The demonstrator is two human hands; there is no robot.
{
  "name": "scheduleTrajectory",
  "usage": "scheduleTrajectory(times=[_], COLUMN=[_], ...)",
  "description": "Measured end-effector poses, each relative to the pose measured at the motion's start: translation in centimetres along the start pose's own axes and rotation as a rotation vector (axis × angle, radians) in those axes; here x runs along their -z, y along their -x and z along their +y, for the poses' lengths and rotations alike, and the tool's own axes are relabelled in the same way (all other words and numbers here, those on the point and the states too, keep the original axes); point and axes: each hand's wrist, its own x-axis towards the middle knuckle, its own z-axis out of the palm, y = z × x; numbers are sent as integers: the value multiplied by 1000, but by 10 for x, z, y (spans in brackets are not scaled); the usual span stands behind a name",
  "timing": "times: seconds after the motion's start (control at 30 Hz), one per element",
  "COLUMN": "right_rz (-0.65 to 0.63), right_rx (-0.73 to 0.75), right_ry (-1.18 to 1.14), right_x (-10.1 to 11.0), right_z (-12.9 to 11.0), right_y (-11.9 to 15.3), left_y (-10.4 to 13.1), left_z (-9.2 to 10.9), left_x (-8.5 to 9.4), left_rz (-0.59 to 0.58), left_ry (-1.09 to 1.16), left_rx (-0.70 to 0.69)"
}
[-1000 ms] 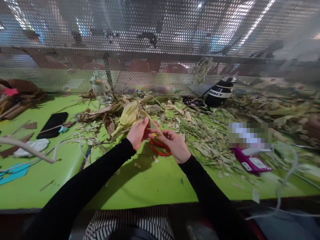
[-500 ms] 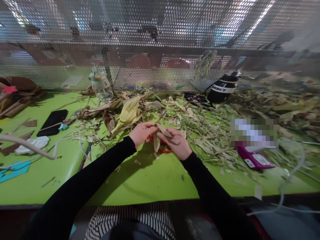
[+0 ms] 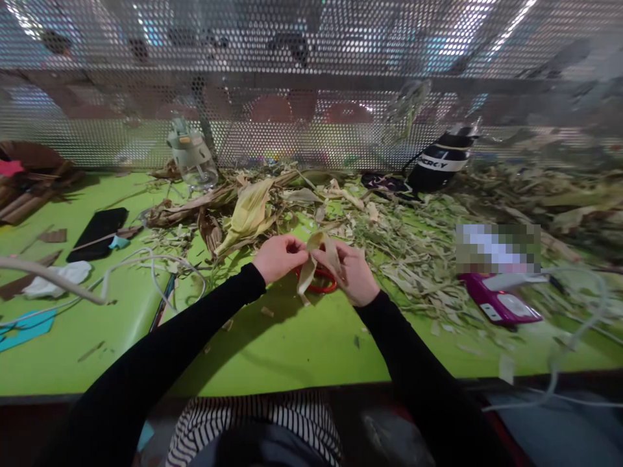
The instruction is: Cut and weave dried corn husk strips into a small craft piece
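Between my two hands a pale strip of dried corn husk (image 3: 316, 250) is bent into a loop, one end hanging down. My left hand (image 3: 278, 259) pinches the strip at its left side between thumb and fingers. From the right, my right hand (image 3: 357, 275) grips the other part of it, fingers curled. Red-handled scissors (image 3: 324, 282) lie on the green table (image 3: 302, 350) just under the husk; their blades are hidden. A larger yellowish corn husk (image 3: 250, 211) rests behind my left hand.
Husk scraps (image 3: 409, 253) spread over the back and right. A clear bottle (image 3: 192, 155) and a black bottle (image 3: 440, 162) stand by the perforated metal screen (image 3: 292, 123). A phone (image 3: 100, 232) and white cable (image 3: 124, 266) lie left; a magenta-and-white device (image 3: 503, 301) lies right.
The husk strip has been curved up into a loop between my hands. My right hand has turned and shifted slightly right, so more of the red scissor handles shows.
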Motion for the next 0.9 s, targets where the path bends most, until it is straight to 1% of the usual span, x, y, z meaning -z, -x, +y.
scheduleTrajectory(times=[0.1,0.23,0.33,0.47,0.6,0.7,0.8,0.9], right_rz=[-15,-21,-30,-18,-5,8,26,40], right_rx=[35,114,183,218,255,308,352,370], right_ry=[80,242,391,602,618,729,819,863], right_x=[1,3,5,5,2,1,-1,-3], right_z=[0,2,1,-2,-2,-4,-5,-5], right_y=[-1,-3,-1,3,5,5,6,8], left_y=[-2,-3,0,4,5,5,5,7], left_z=[-5,-8,-7,-2,1,0,-5,-10], left_x=[0,0,2,2,0,0,1,-1], left_rz=[3,6,6,22,63,83,81,93], left_ry=[-85,-171,-265,-424,-379,-403,-455,-514], left_rx=[-68,-118,-195,-283,-261,-254,-301,-400])
